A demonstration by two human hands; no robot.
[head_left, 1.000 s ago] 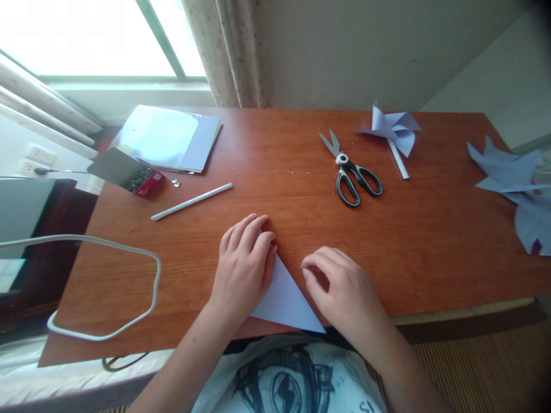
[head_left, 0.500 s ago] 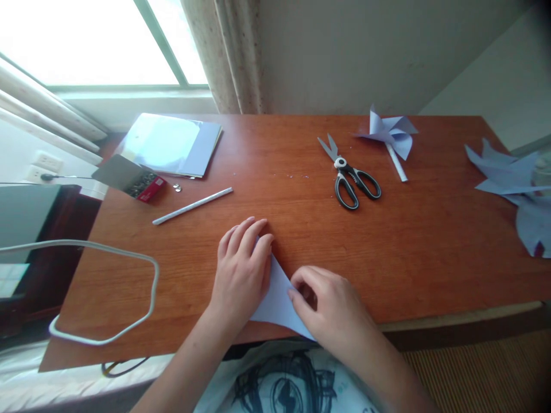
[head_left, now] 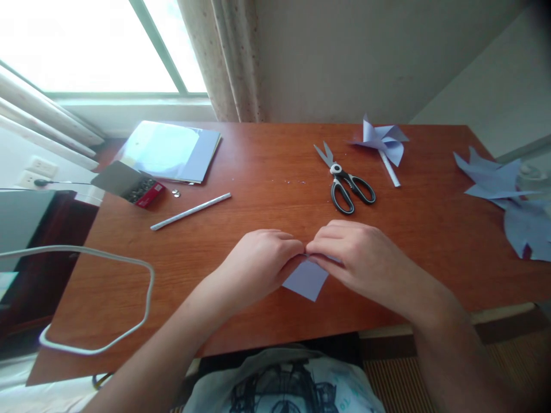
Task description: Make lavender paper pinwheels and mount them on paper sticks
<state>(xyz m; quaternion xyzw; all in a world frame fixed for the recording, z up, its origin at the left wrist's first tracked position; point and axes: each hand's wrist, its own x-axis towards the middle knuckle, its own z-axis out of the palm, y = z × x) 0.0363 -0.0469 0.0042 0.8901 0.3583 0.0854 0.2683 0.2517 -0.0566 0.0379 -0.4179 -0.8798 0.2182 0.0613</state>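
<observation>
A small sheet of white paper [head_left: 306, 280] is held low over the wooden table, one corner pointing toward me. Its far edge is pinched by my left hand [head_left: 269, 257] and my right hand [head_left: 350, 252], whose fingertips meet there. Both hands cover much of the sheet, so its upper part and any fold are hidden. Beyond my right hand lie scissors [head_left: 342, 178] with black and white handles, blades parted. To the left of the scissors, a rolled white paper stick [head_left: 190, 211] rests on the table.
A paper pinwheel [head_left: 385, 143] on a stick lies at the back right. Cut paper pieces [head_left: 495, 178] are at the right edge. At left are an opened small box [head_left: 138, 186], metal pins [head_left: 175, 193], a folder [head_left: 172, 150] and a white cable [head_left: 150, 287].
My left hand has left its flat press on the paper and now pinches it. My right hand has moved up and right to the paper's far edge. The sheet has turned.
</observation>
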